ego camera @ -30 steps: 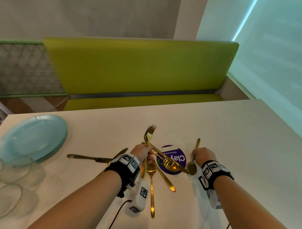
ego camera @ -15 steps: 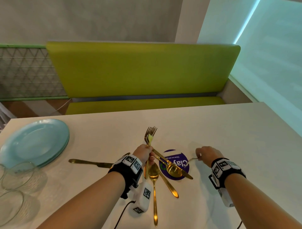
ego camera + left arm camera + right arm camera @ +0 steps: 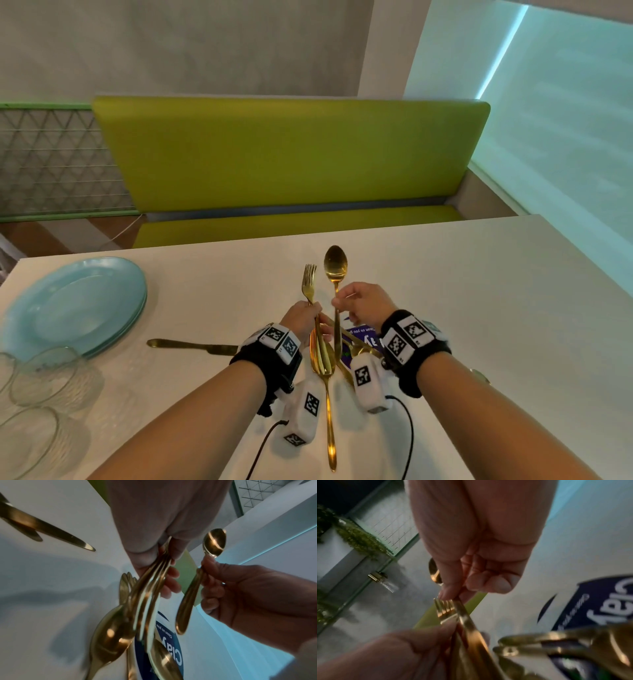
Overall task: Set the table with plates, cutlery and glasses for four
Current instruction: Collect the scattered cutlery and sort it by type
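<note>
White table (image 3: 445, 308): left hand (image 3: 303, 317) grips forks (image 3: 310, 284); sticker (image 3: 363, 337) half hidden.

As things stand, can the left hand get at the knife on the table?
Probably not yet: the left hand already grips a bundle of forks, so its grip is full. The knife lies uncovered just to its left.

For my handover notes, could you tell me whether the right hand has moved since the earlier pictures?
Yes. The right hand has moved left across the purple sticker, towards the left hand.
</note>
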`<act>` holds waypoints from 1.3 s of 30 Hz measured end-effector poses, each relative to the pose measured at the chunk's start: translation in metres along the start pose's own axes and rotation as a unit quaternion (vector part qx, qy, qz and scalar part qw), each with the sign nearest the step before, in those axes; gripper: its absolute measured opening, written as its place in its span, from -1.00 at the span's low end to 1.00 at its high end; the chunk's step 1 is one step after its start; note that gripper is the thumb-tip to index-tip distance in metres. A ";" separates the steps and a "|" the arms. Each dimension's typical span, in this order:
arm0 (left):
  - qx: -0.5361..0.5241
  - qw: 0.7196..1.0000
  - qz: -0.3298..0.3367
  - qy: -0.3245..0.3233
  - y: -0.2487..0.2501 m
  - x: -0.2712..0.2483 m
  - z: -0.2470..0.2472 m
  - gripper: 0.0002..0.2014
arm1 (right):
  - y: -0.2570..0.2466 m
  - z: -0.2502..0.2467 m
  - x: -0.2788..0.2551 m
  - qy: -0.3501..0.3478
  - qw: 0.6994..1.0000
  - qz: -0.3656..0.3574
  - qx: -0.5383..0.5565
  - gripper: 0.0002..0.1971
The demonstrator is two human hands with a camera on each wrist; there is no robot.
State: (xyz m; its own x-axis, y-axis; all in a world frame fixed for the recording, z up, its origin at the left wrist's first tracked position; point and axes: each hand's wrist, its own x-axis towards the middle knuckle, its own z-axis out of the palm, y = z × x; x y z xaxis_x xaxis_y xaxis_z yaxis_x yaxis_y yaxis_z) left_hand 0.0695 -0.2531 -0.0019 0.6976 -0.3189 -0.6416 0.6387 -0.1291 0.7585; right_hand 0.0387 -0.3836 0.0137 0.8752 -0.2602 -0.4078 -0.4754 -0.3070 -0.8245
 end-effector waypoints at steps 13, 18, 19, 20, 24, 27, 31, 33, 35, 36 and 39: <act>-0.001 1.000 -0.003 -0.027 -0.009 -0.014 -0.018 -0.84 | 0.008 0.041 -0.012 -0.009 0.998 0.053 0.042 -0.87; -0.004 0.999 -0.002 -0.039 -0.010 -0.014 -0.017 -0.85 | 0.007 0.037 -0.010 0.017 0.998 0.034 -0.047 -0.87; -0.008 0.999 -0.002 -0.040 -0.009 -0.014 -0.017 -0.86 | 0.007 0.036 -0.010 0.022 0.998 0.027 -0.057 -0.88; -0.009 0.999 -0.003 -0.042 -0.009 -0.014 -0.017 -0.87 | 0.006 0.035 -0.010 0.025 0.997 0.021 -0.068 -0.90; -0.014 0.999 -0.007 -0.036 -0.009 -0.013 -0.019 -0.87 | 0.004 0.032 -0.011 0.034 0.994 0.000 -0.100 -0.90; -0.007 1.000 -0.011 -0.017 -0.008 -0.012 -0.026 -0.82 | 0.011 0.024 -0.007 0.065 0.984 0.015 -0.163 -0.86; -0.011 1.000 -0.021 0.006 -0.009 -0.009 -0.038 -0.79 | 0.030 0.017 0.000 0.070 0.937 0.058 -0.337 -0.83; -0.011 1.000 -0.021 0.008 -0.010 -0.007 -0.042 -0.78 | 0.038 0.023 0.001 0.047 0.917 0.067 -0.391 -0.79; -0.007 1.000 -0.018 0.008 -0.012 -0.006 -0.045 -0.79 | 0.044 0.030 0.003 0.033 0.898 0.064 -0.434 -0.77; -0.004 1.000 -0.017 0.008 -0.012 -0.006 -0.046 -0.79 | 0.046 0.033 0.005 0.032 0.889 0.062 -0.453 -0.76; 0.003 1.000 -0.013 0.010 -0.014 -0.005 -0.051 -0.85 | 0.051 0.041 0.010 0.033 0.867 0.064 -0.494 -0.75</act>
State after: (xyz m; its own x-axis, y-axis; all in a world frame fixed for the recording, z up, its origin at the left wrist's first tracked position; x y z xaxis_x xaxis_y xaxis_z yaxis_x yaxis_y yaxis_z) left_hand 0.0732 -0.2019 -0.0154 0.6874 -0.2957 -0.6633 0.6549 -0.1425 0.7422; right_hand 0.0271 -0.3648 -0.0487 0.8178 -0.3915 -0.4219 -0.4413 -0.8971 -0.0230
